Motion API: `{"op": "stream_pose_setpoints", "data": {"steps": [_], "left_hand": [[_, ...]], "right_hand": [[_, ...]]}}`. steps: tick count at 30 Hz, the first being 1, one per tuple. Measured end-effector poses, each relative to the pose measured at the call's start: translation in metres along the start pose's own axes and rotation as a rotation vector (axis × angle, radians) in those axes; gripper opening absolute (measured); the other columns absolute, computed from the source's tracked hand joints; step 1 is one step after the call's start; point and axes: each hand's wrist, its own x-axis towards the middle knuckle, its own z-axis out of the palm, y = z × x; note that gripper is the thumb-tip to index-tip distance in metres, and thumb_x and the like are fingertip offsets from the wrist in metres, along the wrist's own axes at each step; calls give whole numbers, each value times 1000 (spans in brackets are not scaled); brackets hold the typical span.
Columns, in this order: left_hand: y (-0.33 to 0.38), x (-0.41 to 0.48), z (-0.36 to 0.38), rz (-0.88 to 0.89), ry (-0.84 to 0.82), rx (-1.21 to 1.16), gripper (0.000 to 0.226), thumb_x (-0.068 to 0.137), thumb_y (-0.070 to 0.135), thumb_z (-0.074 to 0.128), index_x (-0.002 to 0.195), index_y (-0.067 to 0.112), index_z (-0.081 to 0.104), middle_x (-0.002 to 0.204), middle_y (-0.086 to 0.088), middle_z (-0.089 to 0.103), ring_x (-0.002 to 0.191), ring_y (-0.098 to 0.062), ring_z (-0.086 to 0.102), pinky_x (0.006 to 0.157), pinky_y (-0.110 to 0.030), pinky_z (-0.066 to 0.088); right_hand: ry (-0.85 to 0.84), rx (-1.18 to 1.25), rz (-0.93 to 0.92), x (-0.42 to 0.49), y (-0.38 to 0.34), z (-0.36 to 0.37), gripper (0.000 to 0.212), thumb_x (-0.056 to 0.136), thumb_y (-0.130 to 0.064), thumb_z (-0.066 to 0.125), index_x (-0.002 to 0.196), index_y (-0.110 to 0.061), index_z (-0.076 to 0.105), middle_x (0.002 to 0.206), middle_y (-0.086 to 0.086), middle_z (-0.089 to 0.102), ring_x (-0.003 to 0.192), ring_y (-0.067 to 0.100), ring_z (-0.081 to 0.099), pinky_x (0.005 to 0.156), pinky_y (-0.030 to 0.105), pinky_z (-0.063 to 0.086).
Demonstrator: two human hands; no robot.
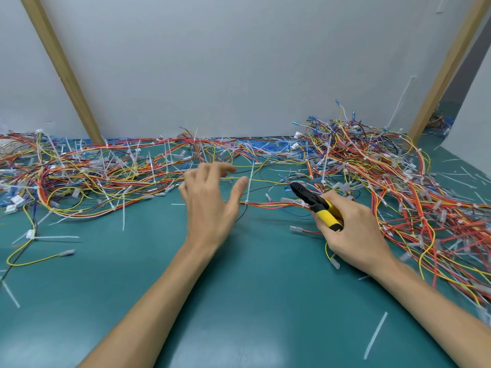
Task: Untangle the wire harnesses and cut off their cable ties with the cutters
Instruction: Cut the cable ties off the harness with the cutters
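Note:
My right hand (353,235) grips yellow-handled cutters (317,204) with black jaws pointing up and left, over a thin bundle of red and yellow wires (271,205). A white cable tie (249,185) stands upright on that bundle, just right of my left thumb. My left hand (210,197) hovers open over the green mat (239,288), fingers spread and holding nothing. A large tangle of harnesses (93,168) lies at the left, and another heap (385,176) at the right.
Cut white tie pieces (376,335) lie scattered on the mat. A loose yellow wire (39,258) sits at the front left. A white wall panel (239,62) with two slanted wooden posts (61,67) closes the back.

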Motion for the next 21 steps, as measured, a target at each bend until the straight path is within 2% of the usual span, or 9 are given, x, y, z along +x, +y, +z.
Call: {"op": "stream_pose_setpoints", "data": {"steps": [2,4,5,7,10,13,15,19,21], "left_hand": [[5,3,-6,57,109,-93,22,100,39,55,85,22,55,80,12,54,79,-10,48,76,-30,33],[15,4,-9,-39,83,-162,43,103,38,49,65,17,44,55,8,41,55,-11,38,58,-29,32],[21,3,-10,-150,11,-191,52,104,40,46,59,13,44,48,6,40,48,-11,35,53,-28,30],[35,-4,-7,-483,-274,-408,60,104,46,42,58,10,59,48,3,56,41,-13,45,44,-25,34],[55,-16,1,-773,-563,-749,49,103,46,43,91,7,70,80,-10,76,51,-18,64,40,-26,46],[57,-19,4,-830,-538,-905,34,105,37,45,103,11,66,104,-10,75,78,-16,73,66,-28,60],[48,-16,3,-834,-512,-936,32,107,30,42,108,10,67,106,-7,75,86,-12,73,77,-25,57],[35,-12,-2,-831,-460,-1001,30,106,23,45,115,6,69,104,-5,77,78,-5,71,68,-17,56],[33,-13,0,-796,-435,-993,28,105,22,49,114,8,71,105,-7,77,84,-7,70,68,-15,54]], "right_hand": [[19,4,9,0,1,0,16,89,-18,71,96,-26,59,67,-3,56,64,23,50,56,42,45],[59,23,22,1,0,1,18,88,-17,72,97,-26,59,67,-10,54,62,16,50,54,37,42],[83,38,29,1,0,0,20,88,-16,73,96,-27,58,66,-13,52,62,11,50,53,34,38],[124,71,46,1,-2,-1,24,88,-17,73,94,-30,54,64,-13,50,60,7,49,52,30,34],[143,108,50,0,-4,-2,25,87,-18,74,92,-32,54,61,-11,51,59,10,50,53,21,34],[80,127,-19,-1,-9,-2,29,85,-13,75,91,-33,56,62,-9,51,61,10,49,55,15,33],[-12,131,-72,-3,-14,0,35,82,-12,74,90,-38,53,64,-8,50,61,10,47,57,17,35],[-174,112,-120,-7,-19,6,20,78,-24,64,93,-34,56,71,-19,52,63,5,47,56,27,41],[-197,87,-117,-7,-19,6,18,78,-29,63,94,-34,56,73,-18,54,66,6,49,59,33,46]]}}
